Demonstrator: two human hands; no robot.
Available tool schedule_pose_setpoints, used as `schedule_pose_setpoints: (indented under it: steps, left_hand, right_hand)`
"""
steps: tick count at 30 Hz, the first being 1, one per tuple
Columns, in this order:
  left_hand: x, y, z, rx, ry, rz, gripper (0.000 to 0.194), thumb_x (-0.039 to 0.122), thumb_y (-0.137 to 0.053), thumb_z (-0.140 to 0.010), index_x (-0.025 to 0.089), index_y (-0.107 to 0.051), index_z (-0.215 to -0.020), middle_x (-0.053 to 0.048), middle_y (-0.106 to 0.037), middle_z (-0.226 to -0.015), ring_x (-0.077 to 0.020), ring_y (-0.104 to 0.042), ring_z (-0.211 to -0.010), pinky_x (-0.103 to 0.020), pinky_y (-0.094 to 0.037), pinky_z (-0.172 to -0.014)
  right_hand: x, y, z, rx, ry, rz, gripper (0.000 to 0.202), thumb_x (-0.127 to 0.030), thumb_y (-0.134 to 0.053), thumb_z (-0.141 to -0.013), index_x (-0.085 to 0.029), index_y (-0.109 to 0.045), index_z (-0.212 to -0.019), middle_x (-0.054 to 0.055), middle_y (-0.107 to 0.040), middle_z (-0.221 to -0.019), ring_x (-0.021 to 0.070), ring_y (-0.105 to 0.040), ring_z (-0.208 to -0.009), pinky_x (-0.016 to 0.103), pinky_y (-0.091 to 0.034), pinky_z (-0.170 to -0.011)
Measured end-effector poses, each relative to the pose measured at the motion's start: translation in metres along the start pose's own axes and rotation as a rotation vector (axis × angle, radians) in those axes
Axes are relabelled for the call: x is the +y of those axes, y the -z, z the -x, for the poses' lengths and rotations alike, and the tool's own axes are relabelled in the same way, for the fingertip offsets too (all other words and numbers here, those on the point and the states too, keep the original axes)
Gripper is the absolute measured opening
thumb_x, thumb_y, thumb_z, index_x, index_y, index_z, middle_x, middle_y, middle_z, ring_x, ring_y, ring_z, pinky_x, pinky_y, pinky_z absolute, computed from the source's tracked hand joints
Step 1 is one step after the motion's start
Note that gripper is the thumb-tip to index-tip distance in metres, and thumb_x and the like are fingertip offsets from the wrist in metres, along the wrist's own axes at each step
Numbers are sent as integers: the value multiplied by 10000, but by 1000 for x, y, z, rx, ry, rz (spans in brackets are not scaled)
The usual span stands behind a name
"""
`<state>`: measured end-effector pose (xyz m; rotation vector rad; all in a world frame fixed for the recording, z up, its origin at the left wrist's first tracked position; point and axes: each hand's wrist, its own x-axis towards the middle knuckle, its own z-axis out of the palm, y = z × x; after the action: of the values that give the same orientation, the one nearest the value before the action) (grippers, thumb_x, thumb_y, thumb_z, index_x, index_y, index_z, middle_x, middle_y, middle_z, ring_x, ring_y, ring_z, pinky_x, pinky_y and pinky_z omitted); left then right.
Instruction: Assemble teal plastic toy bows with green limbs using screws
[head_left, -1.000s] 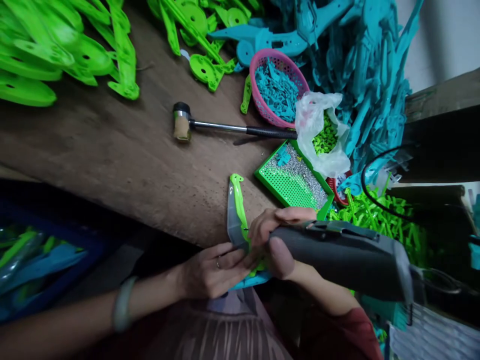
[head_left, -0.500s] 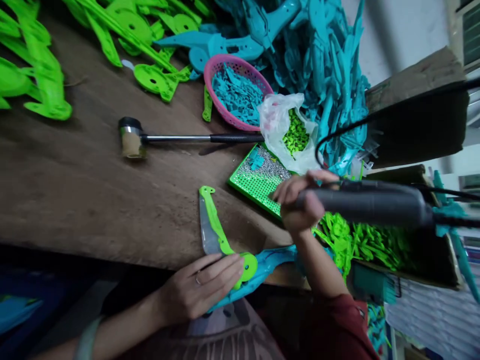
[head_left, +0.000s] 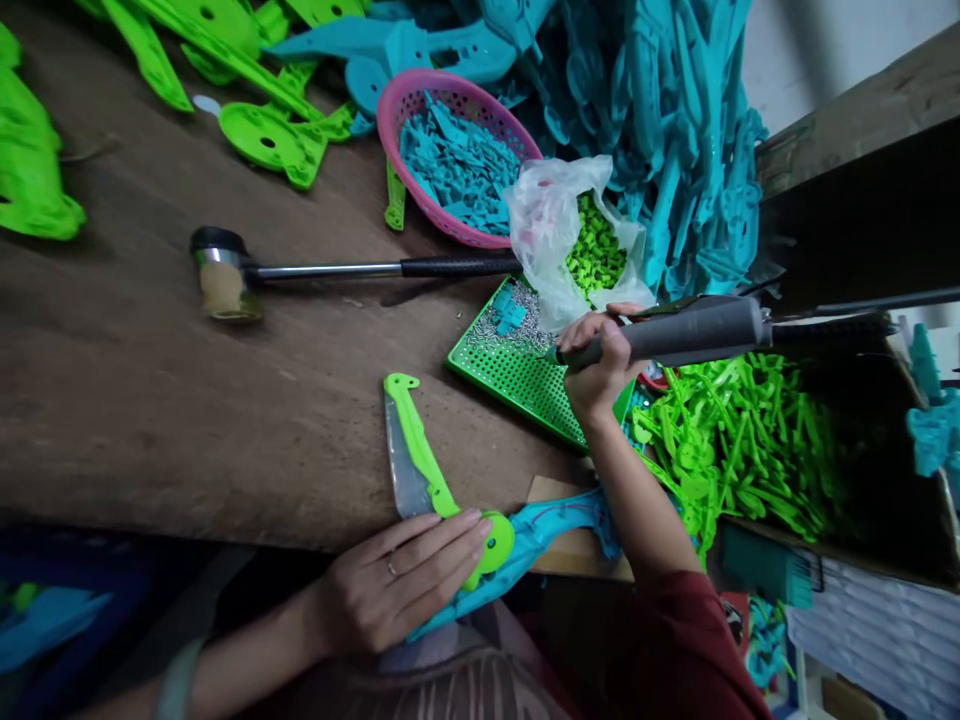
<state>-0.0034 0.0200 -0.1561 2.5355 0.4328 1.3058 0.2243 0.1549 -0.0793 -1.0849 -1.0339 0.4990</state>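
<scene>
My left hand (head_left: 405, 580) is wrapped over a green and blue plastic assembly at the table's front edge. Its green arm (head_left: 420, 445) with a clear blade-like sheet (head_left: 405, 470) points away from me, and its blue part (head_left: 525, 545) runs to the right under the green disc (head_left: 496, 543). My right hand (head_left: 600, 365) grips a grey power screwdriver (head_left: 690, 332), its tip pointing left above a green perforated tray (head_left: 525, 385). Small silvery screws (head_left: 525, 320) and a blue piece (head_left: 508, 312) lie in that tray.
Beyond the tray are a plastic bag (head_left: 551, 215) of green bits, a pink basket (head_left: 397, 150) of blue pieces and a mallet (head_left: 225, 275). Blue parts (head_left: 660, 130) are heaped at the back; a box of green parts (head_left: 757, 440) stands right. A cable trails from the screwdriver.
The screwdriver in my right hand has tilted and sits a little higher, with its tip at the tray. My left hand keeps its hold. The camera view has shifted slightly.
</scene>
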Motion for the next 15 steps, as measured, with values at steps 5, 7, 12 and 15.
schedule_pose_setpoints:
  steps: [5, 7, 12, 15]
  left_hand:
    - [1, 0, -2, 22, -10, -4, 391, 93, -343, -1016, 119, -729, -1077, -50, -758, -1190, -151, -596, -1286, -306, -373, -1199]
    - [1, -3, 0, 34, -36, -11, 386, 88, -351, -1007, 115, -734, -1054, -68, -742, -1224, -173, -610, -1274, -330, -394, -1186]
    - [-1, -4, 3, 66, -84, -40, 333, 108, -403, -996, 123, -729, -1058, -70, -733, -1245, -186, -618, -1265, -339, -459, -1130]
    - [-1, -5, 3, 51, -73, -48, 318, 106, -416, -990, 126, -726, -1055, -59, -735, -1241, -191, -613, -1273, -338, -478, -1110]
  right_hand:
    - [-10, -2, 0, 12, 11, 29, 191, -323, -529, -804, -280, -444, -969, -124, -410, -503, 103, -427, -391, 250, -425, -457]
    - [-25, -11, 4, 15, 42, -14, 156, -290, -506, -825, -284, -478, -979, -117, -410, -518, 97, -428, -402, 241, -434, -466]
    - [-60, -51, 29, -153, 63, -168, 128, -295, -519, -876, -309, -533, -1003, -104, -431, -544, 98, -459, -416, 232, -443, -462]
    - [-58, -73, 47, -357, -37, -169, 125, -383, -569, -903, -314, -548, -1006, -96, -449, -563, 111, -513, -450, 253, -483, -492]
